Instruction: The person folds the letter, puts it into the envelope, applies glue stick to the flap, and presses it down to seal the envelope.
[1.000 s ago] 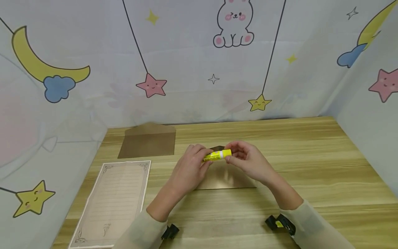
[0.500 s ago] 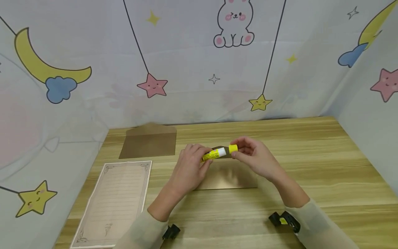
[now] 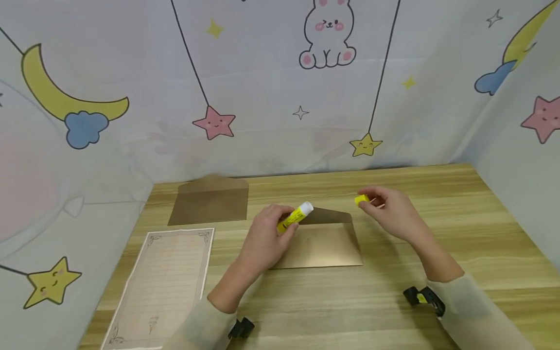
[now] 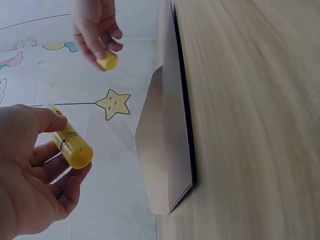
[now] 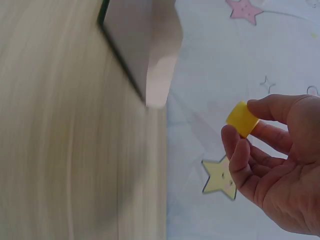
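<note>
Yellow cylindrical plastic glue stick with a white end (image 3: 292, 219): it is held above the near metallic brown paper envelope (image 3: 321, 248), tilted with the white end upward and to the right. The left hand (image 3: 264, 238) pinches its yellow barrel between thumb and fingers, a narrow grip. The right hand (image 3: 391, 212) has a similarly small grip on the short yellow plastic cap (image 3: 361, 200), above the wooden table (image 3: 459, 243) to the right of that envelope.

Half a second ago the cap was just beside the white end; now the two are well apart, and the stick has swung steeper. The uncapping therefore looks finished, with the white end exposed; whether glue protrudes is too small to tell.

The envelope lies with its flap unfolded on the far side, so its flap edge appears accessible.
</note>
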{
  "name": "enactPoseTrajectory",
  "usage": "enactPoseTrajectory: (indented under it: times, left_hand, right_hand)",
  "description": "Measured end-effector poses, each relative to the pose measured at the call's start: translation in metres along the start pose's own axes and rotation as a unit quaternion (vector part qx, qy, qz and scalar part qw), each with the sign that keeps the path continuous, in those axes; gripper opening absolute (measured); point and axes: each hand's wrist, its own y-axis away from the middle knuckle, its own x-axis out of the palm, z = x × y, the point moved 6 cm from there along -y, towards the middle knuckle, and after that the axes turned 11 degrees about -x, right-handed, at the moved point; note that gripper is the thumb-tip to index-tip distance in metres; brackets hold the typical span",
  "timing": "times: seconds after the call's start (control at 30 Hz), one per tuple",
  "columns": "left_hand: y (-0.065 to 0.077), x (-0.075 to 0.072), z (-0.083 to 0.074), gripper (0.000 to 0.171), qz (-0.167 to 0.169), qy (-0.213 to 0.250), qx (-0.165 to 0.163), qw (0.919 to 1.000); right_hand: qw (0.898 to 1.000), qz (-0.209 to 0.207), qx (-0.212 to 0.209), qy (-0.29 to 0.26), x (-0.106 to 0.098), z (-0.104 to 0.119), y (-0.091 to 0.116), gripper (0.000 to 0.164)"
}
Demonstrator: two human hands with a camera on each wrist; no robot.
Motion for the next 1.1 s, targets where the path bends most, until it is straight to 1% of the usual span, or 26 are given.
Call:
enactPoseTrajectory:
  times: [0.07,0.2,0.3,0.43,0.53,0.67,0.77,0.9,0.97,1.1]
  left_hand:
    - [0.001,0.0,0.001,0.028,0.007,0.02,-0.018,0.9996]
    - [0.001,-0.001,0.004,0.03,0.013,0.058,-0.048,0.9971]
    - [0.0,-0.002,0.007,0.03,0.017,0.085,-0.069,0.9939]
    - [-0.001,-0.003,0.01,0.03,0.023,0.121,-0.097,0.9877]
    - [-0.002,-0.003,0.011,0.031,0.025,0.153,-0.106,0.9823]
    - [-0.005,-0.004,0.011,0.035,0.026,0.185,-0.109,0.9763]
    - [-0.005,-0.004,0.011,0.037,0.028,0.194,-0.114,0.9739]
    - [-0.004,-0.004,0.012,0.035,0.035,0.212,-0.121,0.9692]
    - [-0.004,-0.003,0.012,0.034,0.04,0.227,-0.125,0.9649]
    - [-0.004,-0.002,0.014,0.034,0.051,0.267,-0.138,0.9523]
  right_hand:
    - [0.999,0.009,0.004,0.032,-0.004,-0.009,0.001,0.036]
    - [0.996,0.035,0.015,0.077,-0.009,-0.026,0.002,0.037]
    - [0.993,0.056,0.029,0.094,-0.011,-0.039,0.002,0.036]
    - [0.989,0.075,0.045,0.116,-0.013,-0.051,0.003,0.034]
    - [0.986,0.084,0.052,0.134,-0.014,-0.059,0.003,0.033]
    - [0.982,0.091,0.057,0.154,-0.015,-0.067,0.004,0.031]
    - [0.981,0.095,0.062,0.16,-0.016,-0.072,0.006,0.03]
    - [0.979,0.102,0.071,0.16,-0.017,-0.077,0.008,0.031]
    - [0.979,0.106,0.074,0.159,-0.017,-0.079,0.008,0.032]
    - [0.978,0.114,0.078,0.154,-0.017,-0.081,0.009,0.036]
